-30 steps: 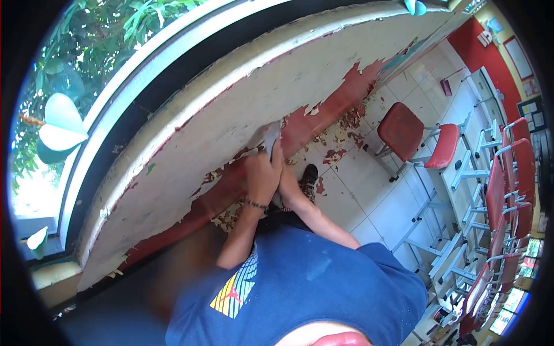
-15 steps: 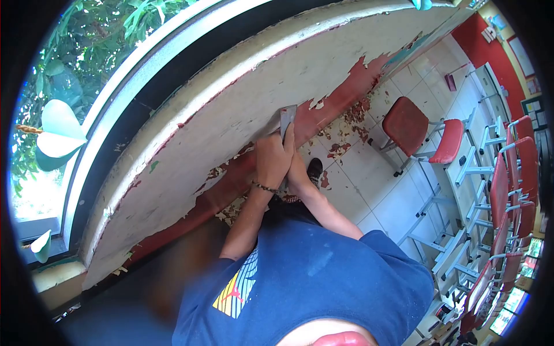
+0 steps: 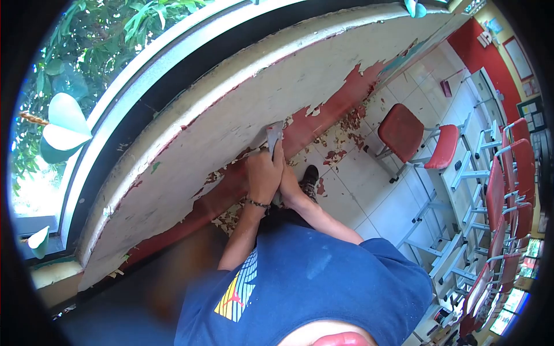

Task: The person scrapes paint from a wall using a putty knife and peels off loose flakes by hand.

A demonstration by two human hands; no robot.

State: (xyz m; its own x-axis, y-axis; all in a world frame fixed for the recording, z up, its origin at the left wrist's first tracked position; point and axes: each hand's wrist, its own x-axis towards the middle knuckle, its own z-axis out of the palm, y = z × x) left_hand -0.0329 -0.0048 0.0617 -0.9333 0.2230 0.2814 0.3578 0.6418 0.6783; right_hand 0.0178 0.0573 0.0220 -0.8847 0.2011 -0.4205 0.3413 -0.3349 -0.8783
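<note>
Both my hands are closed together around a metal scraper [image 3: 273,137], its flat blade against the wall [image 3: 231,118] at the border between the bare whitish surface and the red paint. My left hand [image 3: 265,175], with a dark beaded bracelet at the wrist, wraps the scraper from the left. Pressed close against it on the right is my right hand [image 3: 288,187], partly covered by the left. Most of the handle is hidden by my fingers. Ragged red paint [image 3: 326,112] remains along the lower wall, with peeling edges.
Paint flakes [image 3: 337,144] litter the tiled floor beside the wall and my shoe [image 3: 310,176]. A red chair [image 3: 401,132] stands to the right, with rows of red chairs [image 3: 497,190] beyond. Above the wall runs a window with a heart-shaped ornament [image 3: 66,127].
My hands and the scraper have shifted a little down and left along the wall, still gripped together. The whole view has also moved slightly.
</note>
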